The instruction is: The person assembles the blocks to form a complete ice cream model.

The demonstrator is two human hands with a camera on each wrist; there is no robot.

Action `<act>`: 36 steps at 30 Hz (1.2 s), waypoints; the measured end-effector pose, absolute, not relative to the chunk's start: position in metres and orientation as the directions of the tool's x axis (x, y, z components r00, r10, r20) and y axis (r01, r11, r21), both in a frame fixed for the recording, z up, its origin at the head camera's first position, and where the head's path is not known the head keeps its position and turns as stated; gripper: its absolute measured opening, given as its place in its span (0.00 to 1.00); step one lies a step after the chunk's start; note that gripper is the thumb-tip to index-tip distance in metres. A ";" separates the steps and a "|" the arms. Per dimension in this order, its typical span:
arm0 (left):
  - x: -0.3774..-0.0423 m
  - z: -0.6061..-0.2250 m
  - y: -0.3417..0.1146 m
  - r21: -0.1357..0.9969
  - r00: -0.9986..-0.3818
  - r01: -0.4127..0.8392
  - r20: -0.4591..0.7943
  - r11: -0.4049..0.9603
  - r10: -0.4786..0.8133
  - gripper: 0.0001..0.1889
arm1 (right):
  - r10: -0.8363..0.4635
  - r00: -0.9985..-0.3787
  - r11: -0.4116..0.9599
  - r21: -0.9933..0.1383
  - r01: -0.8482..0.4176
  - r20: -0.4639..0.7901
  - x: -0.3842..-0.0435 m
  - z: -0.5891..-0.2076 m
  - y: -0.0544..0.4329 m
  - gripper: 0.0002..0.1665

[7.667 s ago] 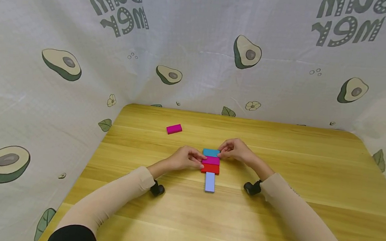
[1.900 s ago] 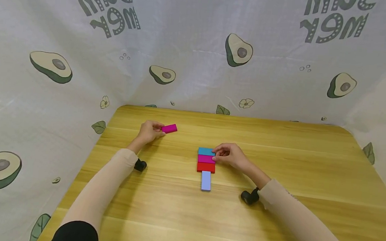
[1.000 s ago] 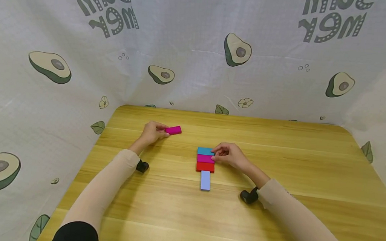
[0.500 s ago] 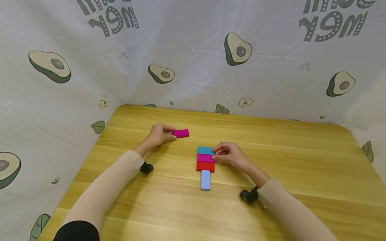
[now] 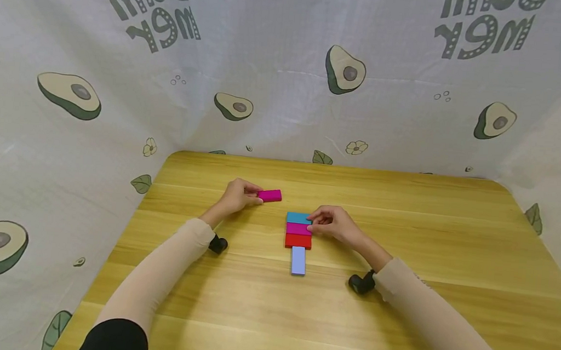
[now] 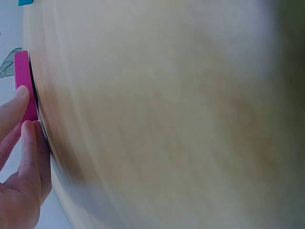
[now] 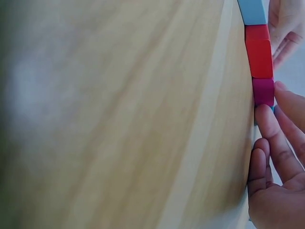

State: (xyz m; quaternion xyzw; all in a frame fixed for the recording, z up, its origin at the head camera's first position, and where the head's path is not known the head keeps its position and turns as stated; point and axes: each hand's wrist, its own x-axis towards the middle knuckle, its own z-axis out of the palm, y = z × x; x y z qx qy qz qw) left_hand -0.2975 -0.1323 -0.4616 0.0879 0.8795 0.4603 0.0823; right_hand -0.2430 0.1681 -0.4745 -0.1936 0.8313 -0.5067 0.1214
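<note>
My left hand point(image 5: 239, 195) pinches one end of a loose magenta block point(image 5: 271, 195) just above or on the tabletop; the left wrist view shows thumb and fingers on either side of it. Closer to the middle lie flat blocks in a touching column: a blue block point(image 5: 297, 217) at the far end, a second magenta block point(image 5: 297, 229), a red block point(image 5: 298, 242), and a pale blue block point(image 5: 298, 261) set lengthwise below. My right hand point(image 5: 337, 223) rests its fingertips at the right ends of the blue and second magenta blocks, its fingers relaxed.
Everything lies on a wooden table point(image 5: 405, 218). A white curtain point(image 5: 281, 43) printed with avocados hangs behind it and at its sides. Each wrist carries a small black camera, one being the right wrist camera point(image 5: 362, 283).
My left hand went from the block column to the loose magenta block, took hold of it, and has brought it rightward and slightly nearer the column. My right hand stays at the column's right side.
</note>
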 end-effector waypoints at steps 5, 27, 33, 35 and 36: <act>-0.297 -0.461 -0.130 0.824 -0.969 0.079 -0.069 0.561 0.237 0.18 | -0.437 -0.899 0.428 -0.883 -0.192 -0.016 -0.242 -0.473 0.168 0.12; -0.295 -0.462 -0.118 0.812 -0.957 0.113 -0.067 0.572 0.283 0.18 | -0.431 -0.902 0.429 -0.884 -0.187 -0.018 -0.241 -0.471 0.165 0.12; -0.294 -0.462 -0.114 0.816 -0.954 0.113 -0.070 0.567 0.292 0.18 | -0.435 -0.901 0.438 -0.876 -0.201 -0.010 -0.241 -0.471 0.167 0.12; -0.294 -0.463 -0.113 0.819 -0.953 0.116 -0.067 0.561 0.295 0.18 | -0.434 -0.901 0.436 -0.878 -0.199 -0.011 -0.242 -0.471 0.167 0.12; -0.294 -0.463 -0.113 0.822 -0.953 0.118 -0.065 0.557 0.297 0.18 | -0.433 -0.901 0.434 -0.879 -0.195 -0.013 -0.242 -0.471 0.166 0.12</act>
